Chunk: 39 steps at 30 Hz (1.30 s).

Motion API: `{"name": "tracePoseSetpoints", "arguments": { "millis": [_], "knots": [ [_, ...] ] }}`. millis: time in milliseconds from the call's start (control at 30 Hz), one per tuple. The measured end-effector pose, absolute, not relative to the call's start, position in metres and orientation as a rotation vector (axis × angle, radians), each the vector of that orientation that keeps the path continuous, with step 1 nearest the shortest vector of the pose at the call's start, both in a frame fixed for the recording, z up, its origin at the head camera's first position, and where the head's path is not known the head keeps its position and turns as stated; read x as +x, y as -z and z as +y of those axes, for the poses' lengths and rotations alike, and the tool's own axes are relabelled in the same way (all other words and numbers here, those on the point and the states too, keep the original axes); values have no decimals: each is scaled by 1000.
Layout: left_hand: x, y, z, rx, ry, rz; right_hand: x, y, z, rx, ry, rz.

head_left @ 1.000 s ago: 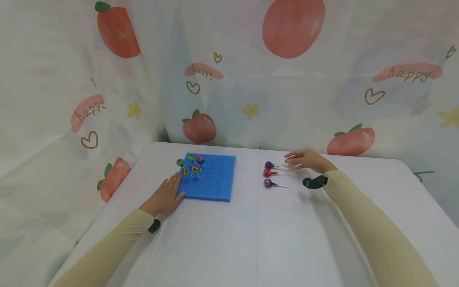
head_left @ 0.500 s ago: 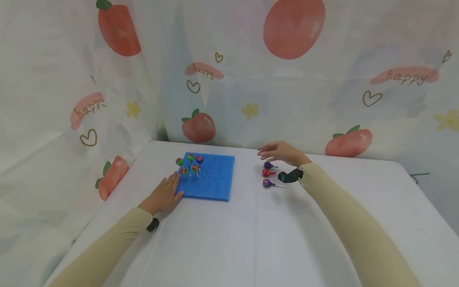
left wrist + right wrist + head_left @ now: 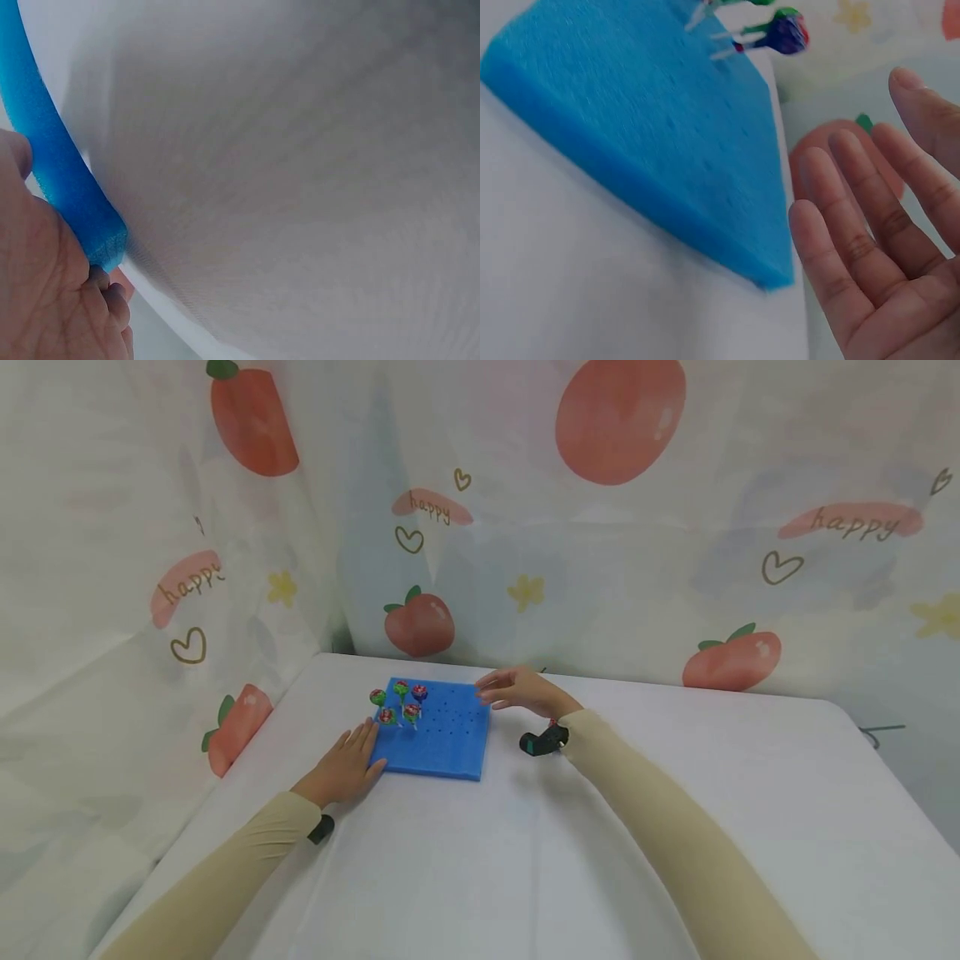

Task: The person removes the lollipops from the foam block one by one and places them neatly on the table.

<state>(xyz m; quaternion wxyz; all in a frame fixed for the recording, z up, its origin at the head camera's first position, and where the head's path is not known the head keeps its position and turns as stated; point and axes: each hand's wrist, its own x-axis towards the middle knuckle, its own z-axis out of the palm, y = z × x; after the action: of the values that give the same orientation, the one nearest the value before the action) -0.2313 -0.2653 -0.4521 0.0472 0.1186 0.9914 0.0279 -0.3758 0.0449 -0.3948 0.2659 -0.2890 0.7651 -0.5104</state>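
Note:
A blue foam board (image 3: 442, 752) with rows of small holes lies on the table. Several lollipops stand in its far left part, among them a green one (image 3: 401, 688) and a purple one (image 3: 419, 692). My left hand (image 3: 341, 772) rests against the board's near left corner, fingers along the left side and thumb by the front edge. Over the board's far right corner is my right hand (image 3: 525, 691), its fingers spread and nothing between them in the right wrist view. Behind that wrist, a bit of a red lollipop (image 3: 553, 722) shows; the other loose lollipops are hidden.
A white cloth covers the table (image 3: 465, 860). Behind and to the left hangs a printed curtain (image 3: 615, 568) with peaches and hearts. Each wrist carries a black camera, such as the right one (image 3: 542, 742). A thin dark wire (image 3: 881, 728) shows beyond the table's right edge.
My right hand has moved left from the loose lollipops to the board's far right corner, its wrist now covering them. My left hand has stayed at the board.

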Motion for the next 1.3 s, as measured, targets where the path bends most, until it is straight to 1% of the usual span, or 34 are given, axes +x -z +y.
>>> {"name": "tracePoseSetpoints", "arguments": {
  "millis": [300, 567, 933, 1300],
  "knots": [
    [-233, 454, -268, 368, -88, 3018, -358, 420, 6, -695, 1442, 2064],
    [-234, 454, -267, 370, -79, 3022, -347, 436, -16, -636, 1503, 2095],
    [-234, 456, -268, 358, -73, 3008, -339, 444, -35, -670, 1560, 2080],
    [-233, 455, -266, 340, -67, 3012, -340, 444, -49, -679, 1518, 2092]
  ]
}}
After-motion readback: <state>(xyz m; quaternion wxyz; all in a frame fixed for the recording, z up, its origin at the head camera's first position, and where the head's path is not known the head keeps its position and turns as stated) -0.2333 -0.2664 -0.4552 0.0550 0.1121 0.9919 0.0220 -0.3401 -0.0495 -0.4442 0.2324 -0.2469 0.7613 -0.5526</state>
